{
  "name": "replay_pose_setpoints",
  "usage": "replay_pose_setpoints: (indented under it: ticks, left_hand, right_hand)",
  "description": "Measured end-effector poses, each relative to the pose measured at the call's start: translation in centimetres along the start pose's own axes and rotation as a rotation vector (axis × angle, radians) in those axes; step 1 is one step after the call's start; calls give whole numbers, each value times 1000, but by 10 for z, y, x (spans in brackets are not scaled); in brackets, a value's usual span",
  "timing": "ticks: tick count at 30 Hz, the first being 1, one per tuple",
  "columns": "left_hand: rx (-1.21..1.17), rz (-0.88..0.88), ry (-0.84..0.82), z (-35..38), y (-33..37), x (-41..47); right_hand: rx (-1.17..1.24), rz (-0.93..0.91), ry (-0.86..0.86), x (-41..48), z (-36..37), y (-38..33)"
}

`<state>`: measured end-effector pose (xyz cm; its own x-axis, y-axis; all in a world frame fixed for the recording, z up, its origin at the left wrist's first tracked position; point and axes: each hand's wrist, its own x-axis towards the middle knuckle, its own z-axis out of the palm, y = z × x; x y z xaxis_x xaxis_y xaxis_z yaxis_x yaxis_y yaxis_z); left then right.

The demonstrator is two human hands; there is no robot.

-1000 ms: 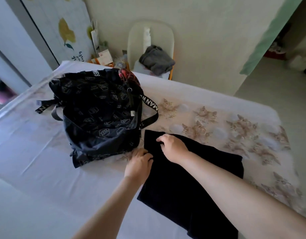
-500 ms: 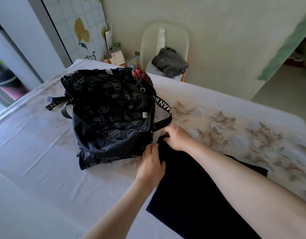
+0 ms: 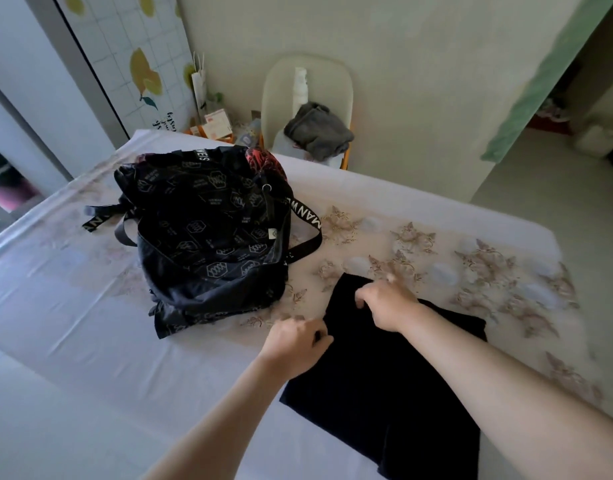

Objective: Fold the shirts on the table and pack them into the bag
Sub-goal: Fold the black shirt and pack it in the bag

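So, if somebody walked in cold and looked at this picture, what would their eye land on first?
First the big black fabric backpack with white printed logos, slumped left of centre on the white-clothed table. Right of it lies the dark folded fabric shirt, the left grip pinching its left edge, the right grip on its far end. Behind the table, a crumpled grey garment sits on a pale chair.

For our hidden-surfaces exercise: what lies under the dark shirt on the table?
The flowered tablecloth shows around the dark shirt, so it likely continues beneath; anything else directly under it is covered.
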<state>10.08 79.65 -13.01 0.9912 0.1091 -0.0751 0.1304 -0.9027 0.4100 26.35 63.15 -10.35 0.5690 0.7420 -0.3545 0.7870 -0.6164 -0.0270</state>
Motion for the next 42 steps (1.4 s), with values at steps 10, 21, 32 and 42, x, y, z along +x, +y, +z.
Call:
replay_pose_setpoints:
  ticks: [10, 21, 32, 42]
  left_hand:
    - [-229, -274, 38, 9, 0, 19]
    - [-215, -180, -199, 15, -12, 16]
    - [-273, 17, -587, -53, 121, 32]
    - [-361, 70, -327, 56, 185, -16]
  right_hand:
    - [-28, -102, 157, 32, 6, -27]
    - [-103, -137, 370, 43, -4, -1]
    - [219, 83, 382, -79, -16, 68]
    - [65, 482, 69, -207, 73, 64]
